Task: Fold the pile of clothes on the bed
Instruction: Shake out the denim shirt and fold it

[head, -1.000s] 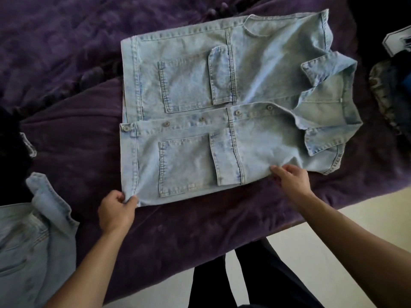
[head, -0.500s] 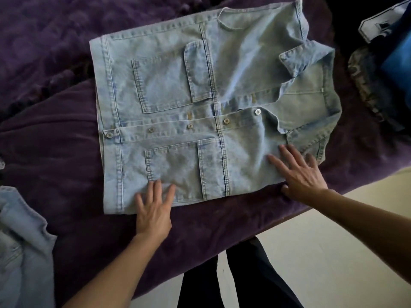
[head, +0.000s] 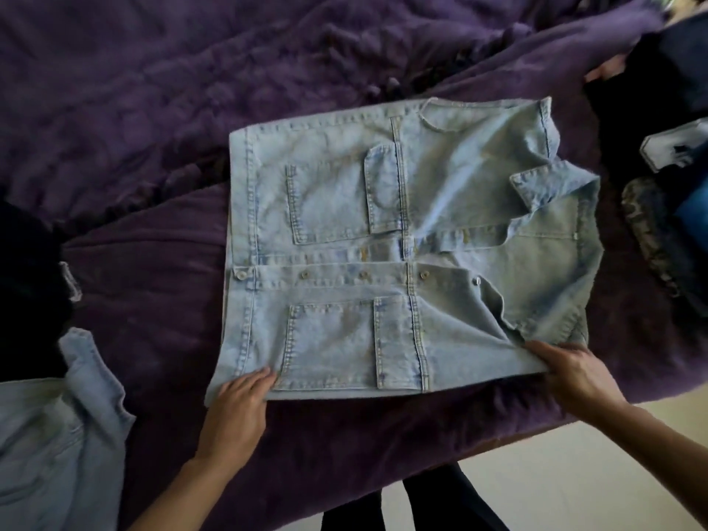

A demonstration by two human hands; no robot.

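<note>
Centre of frame, on the purple blanket [head: 153, 109]: the denim jacket [head: 383, 243] lies flat, front up, buttons and pockets showing, collar toward the right, hem toward the left. I see the left hand [head: 237, 400] on the near hem corner with fingers curled over the edge; the thumb is hidden, presumably under the cloth. The right hand [head: 571, 373] pinches the near edge just below the collar, and creases fan out from that grip, so the cloth is under tension there. My read on handling: denim is heavyish and fairly stiff, holds a crease, isn't slippery and isn't fragile. The plush blanket will drag on it, so lift rather than slide. Best holds are the seamed edges and corners, where both hands are now; the collar area is bulky and will resist lying flat. Another pale denim garment [head: 49, 435] waits lower left, with dark clothes [head: 670, 224] at the right edge.
</note>
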